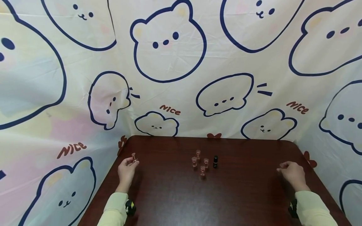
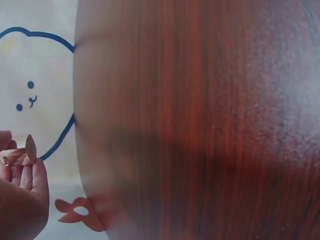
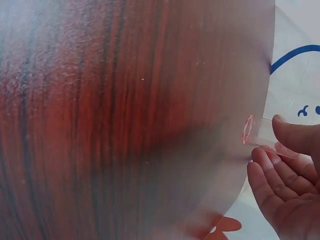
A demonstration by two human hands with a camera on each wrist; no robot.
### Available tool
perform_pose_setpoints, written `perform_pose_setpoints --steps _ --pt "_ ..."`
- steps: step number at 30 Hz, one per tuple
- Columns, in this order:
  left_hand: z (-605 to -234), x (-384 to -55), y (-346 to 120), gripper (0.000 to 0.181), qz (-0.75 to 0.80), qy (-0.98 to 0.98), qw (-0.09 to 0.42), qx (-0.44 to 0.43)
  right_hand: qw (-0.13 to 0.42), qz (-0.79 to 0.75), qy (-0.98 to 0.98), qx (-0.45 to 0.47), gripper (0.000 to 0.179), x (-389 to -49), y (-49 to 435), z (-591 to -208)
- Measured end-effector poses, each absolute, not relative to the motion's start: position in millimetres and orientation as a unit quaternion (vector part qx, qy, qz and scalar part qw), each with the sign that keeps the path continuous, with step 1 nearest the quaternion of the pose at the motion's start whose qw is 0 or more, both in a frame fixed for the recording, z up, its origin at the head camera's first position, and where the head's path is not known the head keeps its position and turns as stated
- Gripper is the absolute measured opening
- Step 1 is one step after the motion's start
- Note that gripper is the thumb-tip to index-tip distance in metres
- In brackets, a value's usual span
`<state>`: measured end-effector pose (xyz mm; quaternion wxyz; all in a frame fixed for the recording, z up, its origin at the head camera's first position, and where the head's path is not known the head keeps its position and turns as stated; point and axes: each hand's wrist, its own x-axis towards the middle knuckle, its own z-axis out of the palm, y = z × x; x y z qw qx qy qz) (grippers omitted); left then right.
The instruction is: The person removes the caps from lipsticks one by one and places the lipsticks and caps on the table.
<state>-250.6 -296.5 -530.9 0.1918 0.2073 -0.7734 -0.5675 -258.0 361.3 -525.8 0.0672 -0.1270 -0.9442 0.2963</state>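
My left hand (image 1: 126, 172) is raised at the table's left side and pinches a small pinkish piece (image 1: 134, 156). In the left wrist view this piece (image 2: 30, 148) shows a narrow stem and a flared, disc-like end. Over at the right side, my right hand (image 1: 293, 175) holds a clear, pink-tinted cylinder (image 3: 261, 132) between thumb and fingers, its round rim facing away from the palm. In the head view the fingers hide that cylinder. Between the hands, several small pink see-through containers (image 1: 202, 171) stand upright in a cluster.
Right beside the cluster stands a small black tube (image 1: 215, 161) with a shiny band. The dark brown wooden table (image 1: 232, 194) reaches back to a pale cloth (image 1: 181, 94) printed with cartoon bears, which also hangs along both sides.
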Motion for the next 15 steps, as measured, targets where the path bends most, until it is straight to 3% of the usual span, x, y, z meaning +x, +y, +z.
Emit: perform_pose_setpoints --steps 15 --pt "-544.4 -252.7 -304.6 0.027 -0.516 -0.796 0.206 0.239 0.020 0.298 -0.946 -0.126 0.030 -256.8 364.9 -531.6"
